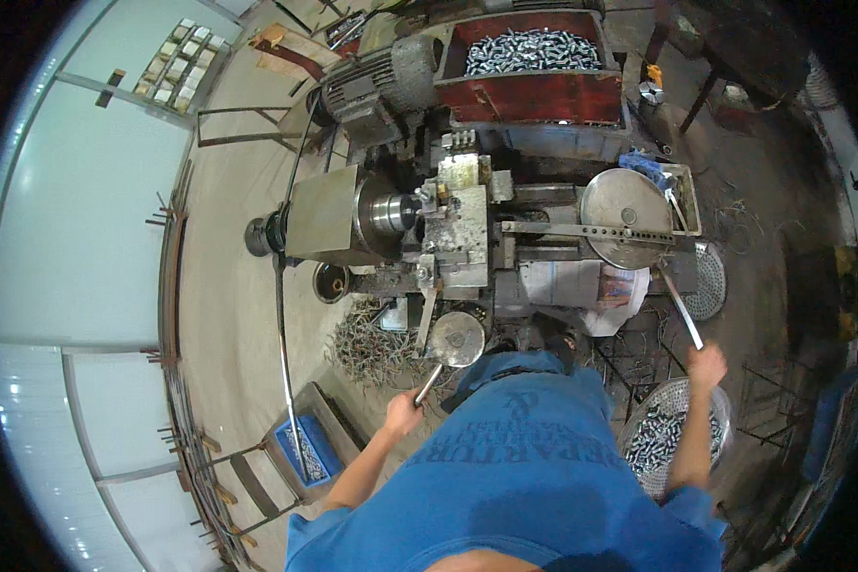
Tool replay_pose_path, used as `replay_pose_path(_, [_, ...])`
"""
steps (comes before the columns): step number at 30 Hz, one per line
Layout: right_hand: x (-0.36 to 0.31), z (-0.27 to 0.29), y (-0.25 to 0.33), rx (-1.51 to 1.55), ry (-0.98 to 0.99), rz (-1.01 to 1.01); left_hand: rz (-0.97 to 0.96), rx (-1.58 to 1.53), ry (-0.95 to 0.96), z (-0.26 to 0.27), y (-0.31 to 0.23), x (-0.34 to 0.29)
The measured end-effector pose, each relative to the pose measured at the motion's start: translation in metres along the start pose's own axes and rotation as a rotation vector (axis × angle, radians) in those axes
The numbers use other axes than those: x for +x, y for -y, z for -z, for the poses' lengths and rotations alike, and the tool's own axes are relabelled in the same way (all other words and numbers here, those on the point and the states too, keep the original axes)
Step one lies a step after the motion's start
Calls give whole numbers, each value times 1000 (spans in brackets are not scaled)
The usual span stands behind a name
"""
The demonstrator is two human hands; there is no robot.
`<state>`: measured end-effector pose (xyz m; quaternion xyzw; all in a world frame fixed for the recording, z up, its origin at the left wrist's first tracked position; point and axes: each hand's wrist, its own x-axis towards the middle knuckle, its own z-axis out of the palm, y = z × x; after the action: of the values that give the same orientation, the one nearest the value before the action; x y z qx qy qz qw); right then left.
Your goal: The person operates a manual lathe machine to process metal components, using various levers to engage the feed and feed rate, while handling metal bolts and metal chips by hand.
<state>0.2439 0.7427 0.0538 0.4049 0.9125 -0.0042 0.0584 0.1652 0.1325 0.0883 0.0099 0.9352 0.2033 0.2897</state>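
My left hand [405, 414] is closed around a short metal lever [430, 383], which rises beside a small round metal disc [458, 339] at the front of a lathe-like machine [459, 229]. On the right, my right hand [706, 366] grips the pale end of a longer lever [682, 310]. That lever reaches up to a large round plate [629, 195], crossed by a flat bar with a row of holes [582, 231]. Left of the machine's slide, a shiny round spindle [388, 212] sticks out of a boxy metal housing [322, 217]. Any workpiece there is too small to make out.
A red bin [534, 99] of shiny metal parts stands behind the machine, beside a motor [381, 81]. A perforated basket [629, 434] of parts sits near my right forearm. Metal shavings [377, 343] and a blue crate [326, 448] lie at left. A long rod [281, 343] slants down into the crate.
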Motion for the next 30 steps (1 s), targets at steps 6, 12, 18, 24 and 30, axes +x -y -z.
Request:
replay_pose_path(6, [115, 20, 22, -246, -196, -113, -108, -138, 217, 16, 8, 10])
replay_pose_path(12, [35, 1, 64, 74, -369, 81, 95, -871, 173, 46, 51, 48])
replay_pose_path(18, [-100, -51, 62, 397, 35, 140, 99, 252, -163, 68, 155, 168])
replay_pose_path(24, [-157, -63, 44, 369, 74, 85, -44, 623, -74, 73, 153, 233])
replay_pose_path(30, [-181, -31, 57, 346, 136, -34, 184, 364, -324, 15, 153, 251])
